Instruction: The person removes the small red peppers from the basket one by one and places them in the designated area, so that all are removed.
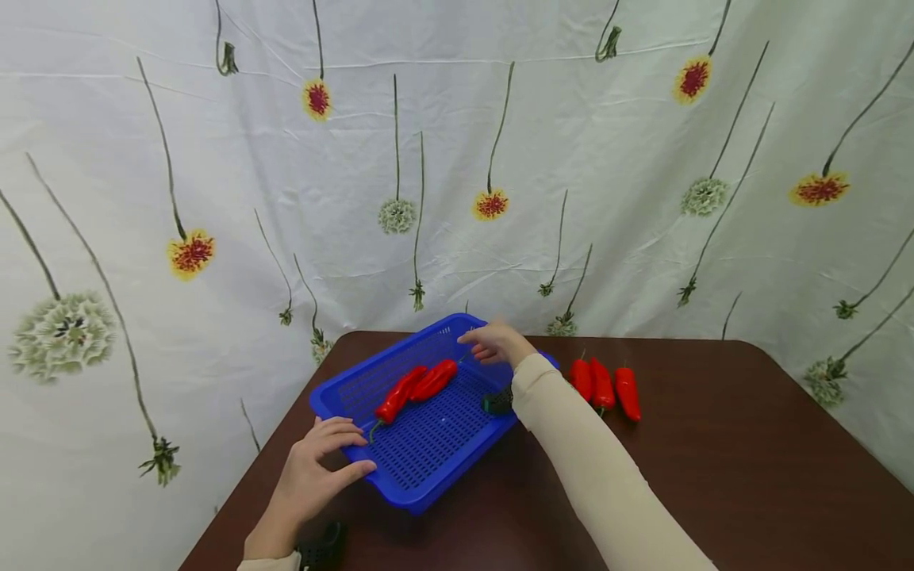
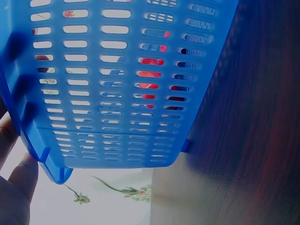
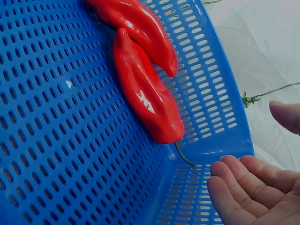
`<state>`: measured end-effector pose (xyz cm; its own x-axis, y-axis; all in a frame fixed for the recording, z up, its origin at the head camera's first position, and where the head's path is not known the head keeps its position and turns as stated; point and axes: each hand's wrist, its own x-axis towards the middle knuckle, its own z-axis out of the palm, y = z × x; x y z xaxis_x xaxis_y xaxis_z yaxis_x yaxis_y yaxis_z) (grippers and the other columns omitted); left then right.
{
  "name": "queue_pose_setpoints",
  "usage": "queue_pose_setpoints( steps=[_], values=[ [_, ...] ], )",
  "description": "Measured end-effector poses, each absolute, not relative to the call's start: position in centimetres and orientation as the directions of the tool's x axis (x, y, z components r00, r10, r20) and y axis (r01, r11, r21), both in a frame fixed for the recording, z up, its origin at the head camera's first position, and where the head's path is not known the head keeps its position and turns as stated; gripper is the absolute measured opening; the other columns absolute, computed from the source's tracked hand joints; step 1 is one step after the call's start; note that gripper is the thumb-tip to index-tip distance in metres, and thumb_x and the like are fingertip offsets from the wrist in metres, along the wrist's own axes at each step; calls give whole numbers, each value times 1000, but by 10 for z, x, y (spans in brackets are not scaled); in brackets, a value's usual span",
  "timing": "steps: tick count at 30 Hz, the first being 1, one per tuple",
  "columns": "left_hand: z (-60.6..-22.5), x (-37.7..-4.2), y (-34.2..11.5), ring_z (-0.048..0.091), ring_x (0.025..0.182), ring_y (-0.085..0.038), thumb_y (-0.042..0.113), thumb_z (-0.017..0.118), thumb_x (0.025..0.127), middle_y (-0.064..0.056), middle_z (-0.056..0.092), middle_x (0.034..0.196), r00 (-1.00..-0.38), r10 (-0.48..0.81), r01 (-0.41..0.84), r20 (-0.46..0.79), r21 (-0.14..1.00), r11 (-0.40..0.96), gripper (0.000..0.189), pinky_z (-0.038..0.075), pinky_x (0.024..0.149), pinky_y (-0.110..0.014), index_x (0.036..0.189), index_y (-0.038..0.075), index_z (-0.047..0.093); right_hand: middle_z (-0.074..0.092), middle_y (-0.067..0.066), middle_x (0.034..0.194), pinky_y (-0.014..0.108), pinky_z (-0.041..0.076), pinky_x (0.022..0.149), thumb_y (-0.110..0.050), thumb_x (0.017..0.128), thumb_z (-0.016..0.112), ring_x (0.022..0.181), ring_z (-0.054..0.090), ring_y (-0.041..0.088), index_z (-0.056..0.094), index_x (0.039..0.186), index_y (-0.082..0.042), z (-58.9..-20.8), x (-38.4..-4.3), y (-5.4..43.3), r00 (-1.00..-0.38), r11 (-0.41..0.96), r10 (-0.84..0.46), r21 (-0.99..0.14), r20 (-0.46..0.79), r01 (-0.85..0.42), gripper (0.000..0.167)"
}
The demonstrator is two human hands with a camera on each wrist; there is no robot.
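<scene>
A blue perforated plastic basket (image 1: 428,444) stands slantwise on the table. Two red peppers (image 1: 400,394) with green stems lie inside it along the far-left wall; in the right wrist view the nearer red pepper (image 3: 147,93) points its stem at a corner. My left hand (image 1: 314,468) grips the basket's left rim, thumb and fingers on either side of it; the left wrist view shows fingers (image 2: 26,176) at that rim. Over the far-right corner, my right hand (image 1: 500,345) holds nothing, its fingers (image 3: 243,180) relaxed and the thumb apart.
Right of the basket, several red peppers (image 1: 627,394) lie on the dark brown table (image 1: 743,444), partly behind my right sleeve (image 1: 593,468). A white flowered cloth (image 1: 457,262) hangs behind the table's far edge.
</scene>
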<state>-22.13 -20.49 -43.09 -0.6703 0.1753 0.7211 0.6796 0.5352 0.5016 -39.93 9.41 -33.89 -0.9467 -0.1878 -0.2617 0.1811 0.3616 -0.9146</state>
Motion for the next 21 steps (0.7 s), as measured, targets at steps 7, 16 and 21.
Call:
queue_pose_setpoints(
  steps=[7, 16, 21],
  values=[
    [-430, -225, -206, 55, 109, 4, 2, 91, 64, -6, 72, 100, -665, 178, 685, 725, 499, 531, 31, 25, 102, -85, 89, 11, 76, 56, 26, 139, 43, 51, 109, -24, 91, 74, 127, 58, 37, 34, 151, 2, -341, -403, 85, -935, 353, -171, -905, -311, 236, 76],
    [-430, -229, -206, 55, 109, 5, 3, 92, 63, -8, 72, 99, -662, 181, 691, 727, 499, 523, 32, 25, 102, -85, 89, 15, 76, 57, 28, 135, 44, 52, 107, -23, 89, 76, 126, 58, 39, 35, 149, 3, -350, -407, 75, -947, 356, -129, -905, -295, 234, 77],
    [-430, -231, -208, 55, 108, 5, 3, 92, 62, -7, 72, 98, -663, 177, 687, 728, 497, 530, 33, 25, 101, -85, 88, 16, 76, 56, 29, 135, 45, 51, 109, -21, 89, 76, 127, 57, 40, 37, 150, 2, -355, -408, 68, -949, 354, -121, -906, -292, 234, 76]
  ],
)
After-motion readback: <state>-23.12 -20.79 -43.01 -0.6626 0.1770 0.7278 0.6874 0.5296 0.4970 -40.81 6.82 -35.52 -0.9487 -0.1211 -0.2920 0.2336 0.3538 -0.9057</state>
